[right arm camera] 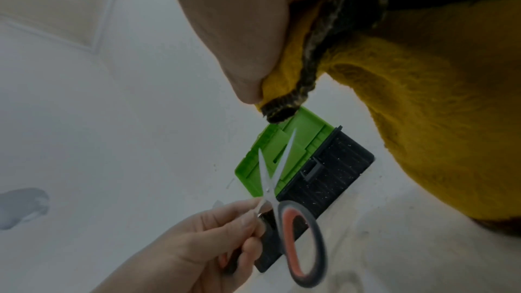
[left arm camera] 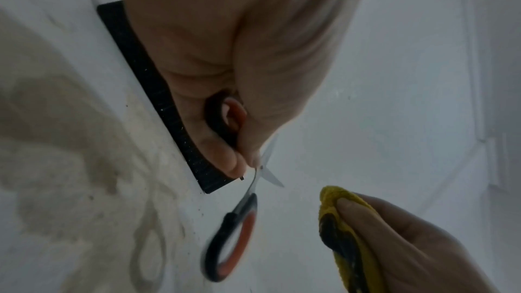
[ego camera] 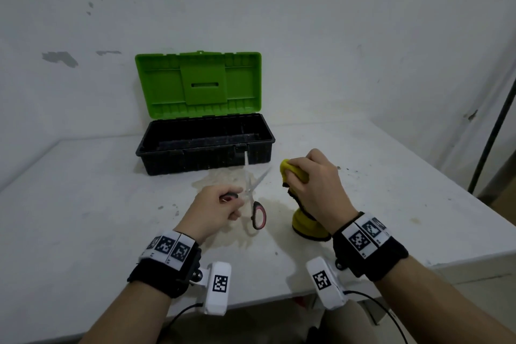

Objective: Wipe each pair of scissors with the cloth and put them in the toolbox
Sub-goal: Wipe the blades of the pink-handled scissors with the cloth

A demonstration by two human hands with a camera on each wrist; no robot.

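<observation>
My left hand point(ego camera: 223, 205) grips one handle loop of a pair of red-and-black scissors point(ego camera: 258, 213) and holds them above the table, blades spread apart and pointing toward the toolbox. The other loop point(left arm camera: 225, 244) hangs free. My right hand point(ego camera: 310, 184) holds a bunched yellow cloth point(ego camera: 291, 173) with a dark edge, just right of the blades and apart from them. In the right wrist view the cloth point(right arm camera: 423, 108) hangs below my hand, above the scissors point(right arm camera: 298, 240). The toolbox point(ego camera: 205, 153) is black with its green lid point(ego camera: 198, 84) standing open.
The white table point(ego camera: 83, 204) has a brownish stain under the scissors. A white wall stands right behind the toolbox. A dark pole point(ego camera: 494, 126) leans at the far right past the table edge.
</observation>
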